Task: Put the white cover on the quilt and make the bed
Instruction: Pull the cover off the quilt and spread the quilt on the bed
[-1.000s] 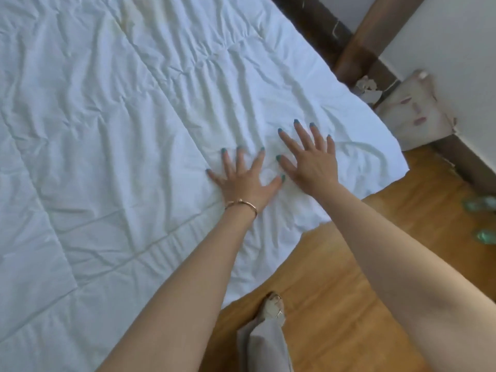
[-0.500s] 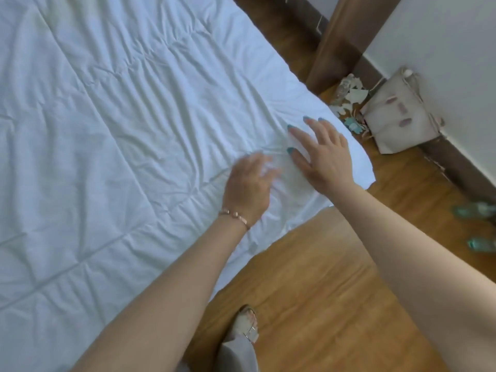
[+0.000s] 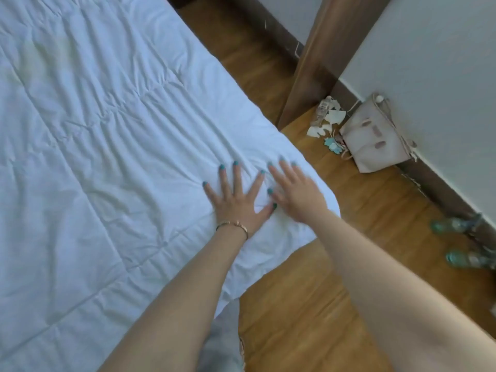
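The white covered quilt (image 3: 102, 162) lies spread over the bed, wrinkled, with stitched seams showing through. My left hand (image 3: 237, 198), a thin bracelet at its wrist, presses flat on the quilt near its right corner with fingers spread. Beside it my right hand (image 3: 296, 193) lies flat on the same corner, fingers straight and slightly blurred. The quilt's corner (image 3: 326, 208) hangs just past my right hand, over the wooden floor.
Wooden floor (image 3: 308, 304) runs along the bed's right side. A beige bag (image 3: 375, 140) leans on the wall with scraps of litter (image 3: 326, 120) next to it. Two plastic bottles (image 3: 456, 242) lie by the skirting. A brown door frame (image 3: 311, 60) stands behind.
Both hands have slid across the quilt toward its right corner, smoothing it. The left hand was blurred in motion and now lies flat with fingers spread. The view shifted right.
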The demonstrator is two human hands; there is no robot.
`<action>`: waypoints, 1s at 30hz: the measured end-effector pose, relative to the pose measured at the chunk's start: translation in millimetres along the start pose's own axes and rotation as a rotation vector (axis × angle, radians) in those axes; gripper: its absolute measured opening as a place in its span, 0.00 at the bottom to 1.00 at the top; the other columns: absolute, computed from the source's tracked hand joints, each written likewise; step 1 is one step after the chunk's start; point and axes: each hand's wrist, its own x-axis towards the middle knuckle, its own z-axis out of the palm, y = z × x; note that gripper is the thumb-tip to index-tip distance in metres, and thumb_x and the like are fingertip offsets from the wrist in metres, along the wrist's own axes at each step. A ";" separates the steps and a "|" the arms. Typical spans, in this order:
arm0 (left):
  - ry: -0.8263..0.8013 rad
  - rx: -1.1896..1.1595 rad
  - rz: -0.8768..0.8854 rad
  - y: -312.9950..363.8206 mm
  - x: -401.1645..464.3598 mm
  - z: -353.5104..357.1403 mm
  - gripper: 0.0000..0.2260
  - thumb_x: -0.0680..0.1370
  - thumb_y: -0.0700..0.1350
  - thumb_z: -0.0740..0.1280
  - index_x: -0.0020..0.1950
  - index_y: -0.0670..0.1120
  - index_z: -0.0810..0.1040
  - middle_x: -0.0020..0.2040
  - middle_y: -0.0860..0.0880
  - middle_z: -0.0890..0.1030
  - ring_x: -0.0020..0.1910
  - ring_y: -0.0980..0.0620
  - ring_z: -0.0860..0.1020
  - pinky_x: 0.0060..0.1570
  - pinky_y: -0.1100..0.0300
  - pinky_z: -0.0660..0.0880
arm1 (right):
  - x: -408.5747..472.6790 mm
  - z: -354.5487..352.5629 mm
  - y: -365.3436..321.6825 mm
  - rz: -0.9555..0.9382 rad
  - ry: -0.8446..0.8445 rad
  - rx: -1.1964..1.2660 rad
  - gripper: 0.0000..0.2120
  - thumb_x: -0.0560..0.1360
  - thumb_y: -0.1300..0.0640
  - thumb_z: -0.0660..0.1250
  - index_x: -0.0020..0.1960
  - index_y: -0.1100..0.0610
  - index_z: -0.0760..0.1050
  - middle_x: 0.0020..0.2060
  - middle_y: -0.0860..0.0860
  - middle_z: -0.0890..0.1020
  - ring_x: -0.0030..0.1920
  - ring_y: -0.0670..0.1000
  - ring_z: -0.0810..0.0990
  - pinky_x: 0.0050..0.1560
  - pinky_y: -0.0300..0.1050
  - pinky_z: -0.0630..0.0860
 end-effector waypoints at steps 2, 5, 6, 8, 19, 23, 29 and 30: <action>0.002 0.036 0.004 0.1 1.9 9.4 0.33 0.72 0.73 0.43 0.76 0.67 0.45 0.80 0.46 0.43 0.77 0.37 0.40 0.66 0.27 0.39 | -4.6 23.8 -5.4 0.251 -0.109 0.071 0.26 0.82 0.39 0.43 0.78 0.38 0.40 0.79 0.45 0.43 0.79 0.52 0.43 0.75 0.62 0.49; -0.125 0.054 -0.026 -1.4 6.1 4.2 0.32 0.73 0.73 0.39 0.74 0.66 0.35 0.78 0.47 0.34 0.76 0.39 0.33 0.66 0.29 0.35 | -12.3 10.4 -18.5 0.298 -0.207 0.062 0.27 0.83 0.43 0.45 0.78 0.40 0.35 0.79 0.43 0.39 0.78 0.50 0.40 0.76 0.61 0.47; -0.172 0.066 -0.031 0.7 3.4 0.3 0.33 0.73 0.73 0.39 0.74 0.65 0.32 0.77 0.47 0.31 0.75 0.40 0.32 0.66 0.29 0.34 | -14.2 3.5 -16.8 0.285 -0.263 0.046 0.28 0.83 0.43 0.45 0.78 0.41 0.34 0.78 0.43 0.39 0.79 0.50 0.40 0.76 0.61 0.47; -0.265 0.074 -0.045 4.7 -3.6 -10.0 0.34 0.74 0.73 0.41 0.75 0.62 0.30 0.76 0.47 0.29 0.75 0.41 0.30 0.68 0.31 0.35 | -22.2 -12.7 -8.5 0.304 -0.353 0.040 0.30 0.83 0.41 0.46 0.78 0.43 0.32 0.78 0.42 0.38 0.79 0.50 0.40 0.76 0.61 0.47; -0.664 -0.078 -0.384 112.5 -32.9 -45.4 0.43 0.77 0.67 0.54 0.78 0.47 0.33 0.77 0.47 0.30 0.76 0.41 0.33 0.74 0.42 0.49 | -71.2 -72.9 71.1 0.306 -0.676 0.092 0.33 0.81 0.38 0.48 0.80 0.49 0.42 0.79 0.45 0.46 0.79 0.52 0.47 0.74 0.59 0.55; -0.777 -0.137 -0.568 184.9 -8.4 -60.8 0.44 0.77 0.64 0.57 0.78 0.40 0.36 0.78 0.40 0.37 0.77 0.36 0.42 0.74 0.46 0.52 | -79.1 -108.6 141.6 0.360 -0.757 0.198 0.31 0.80 0.39 0.54 0.77 0.54 0.57 0.77 0.52 0.61 0.74 0.57 0.62 0.69 0.55 0.64; -0.845 -0.401 -0.253 281.0 39.7 -87.5 0.26 0.79 0.52 0.59 0.76 0.49 0.60 0.75 0.47 0.64 0.71 0.46 0.66 0.67 0.55 0.64 | -80.4 -175.0 245.9 0.468 -0.749 0.423 0.26 0.81 0.43 0.59 0.74 0.55 0.65 0.73 0.55 0.68 0.71 0.55 0.67 0.66 0.43 0.64; -0.837 -0.377 -0.214 289.8 48.7 -90.1 0.26 0.78 0.52 0.60 0.75 0.49 0.62 0.74 0.47 0.66 0.70 0.46 0.68 0.67 0.54 0.66 | -78.7 -183.8 255.2 0.473 -0.756 0.429 0.27 0.81 0.44 0.59 0.75 0.56 0.64 0.73 0.55 0.67 0.72 0.55 0.66 0.67 0.43 0.63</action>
